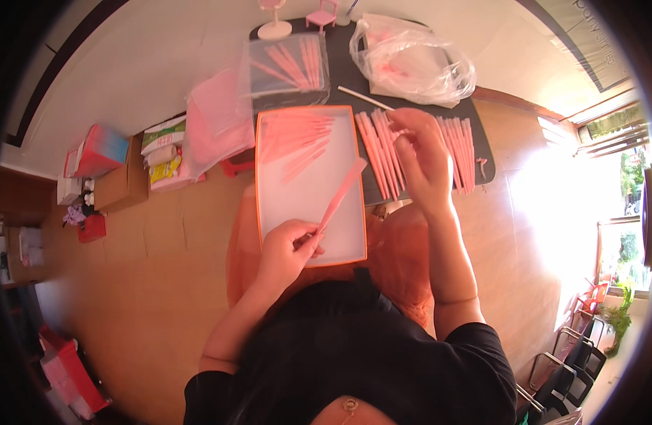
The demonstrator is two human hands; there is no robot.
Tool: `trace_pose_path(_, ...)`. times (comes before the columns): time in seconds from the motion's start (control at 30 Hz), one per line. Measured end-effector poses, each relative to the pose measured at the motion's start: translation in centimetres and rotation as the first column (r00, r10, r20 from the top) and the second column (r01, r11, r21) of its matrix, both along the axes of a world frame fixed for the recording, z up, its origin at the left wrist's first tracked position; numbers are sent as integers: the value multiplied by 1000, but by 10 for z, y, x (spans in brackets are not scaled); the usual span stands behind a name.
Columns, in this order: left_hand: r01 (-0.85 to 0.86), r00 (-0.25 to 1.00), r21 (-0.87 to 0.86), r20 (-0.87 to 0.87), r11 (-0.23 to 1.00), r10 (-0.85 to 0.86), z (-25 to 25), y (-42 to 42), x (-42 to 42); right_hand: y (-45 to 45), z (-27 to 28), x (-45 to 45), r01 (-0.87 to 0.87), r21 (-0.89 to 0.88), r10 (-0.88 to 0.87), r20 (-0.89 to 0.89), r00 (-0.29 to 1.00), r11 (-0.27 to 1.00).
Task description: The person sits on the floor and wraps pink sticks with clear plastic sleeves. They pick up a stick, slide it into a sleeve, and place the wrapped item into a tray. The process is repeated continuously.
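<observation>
My left hand (288, 249) grips the narrow end of a flat pink strip (343, 191), which slants up to the right above a shallow white box lid with an orange rim (310, 223). Several thin pink pieces (299, 133) lie fanned in the upper part of this tray. Over the table to the right, my right hand (427, 159) has curled fingers above a row of slim pink sticks (379, 154). Whether it holds anything is unclear. A white stick (364, 97) runs up to its knuckles, its lower end hidden. More pink sticks (457, 151) lie right of the hand.
On the dark table (342, 69), a clear bag (286, 64) contains pink sticks. A crumpled plastic bag (416, 69) covers a box at the back right. A pink miniature chair (321, 17) stands at the back. Pink plastic sheets (219, 117) and a cardboard box (126, 180) are left.
</observation>
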State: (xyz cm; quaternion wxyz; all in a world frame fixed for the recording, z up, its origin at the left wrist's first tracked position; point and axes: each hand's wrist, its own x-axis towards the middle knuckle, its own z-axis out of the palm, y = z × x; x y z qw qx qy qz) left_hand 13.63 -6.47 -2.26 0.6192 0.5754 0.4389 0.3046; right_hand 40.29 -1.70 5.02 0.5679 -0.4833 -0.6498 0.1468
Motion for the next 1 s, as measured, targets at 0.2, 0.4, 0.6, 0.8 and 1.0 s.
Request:
trace_pose_path(0.2,8,1000,-31,-1,999,-8,4,6,3,113,-40,100,304,-9,-274,408,871,953)
trace_pose_path(0.4,28,1000,-47,-3,999,-28,7,12,6,185,-65,135,340,-73,-171,755,633,938)
trace_pose_path(0.6,23,1000,-37,5,999,-23,6,16,9,203,-73,133,306,-135,-70,816,573,942)
trace_pose_path(0.8,19,1000,-22,12,1000,-19,1,16,10,202,-81,138,314,-71,-98,867,489,947)
trace_pose_path(1.0,4,1000,1,12,1000,-4,4,13,9,195,-72,142,316,-35,-115,888,445,948)
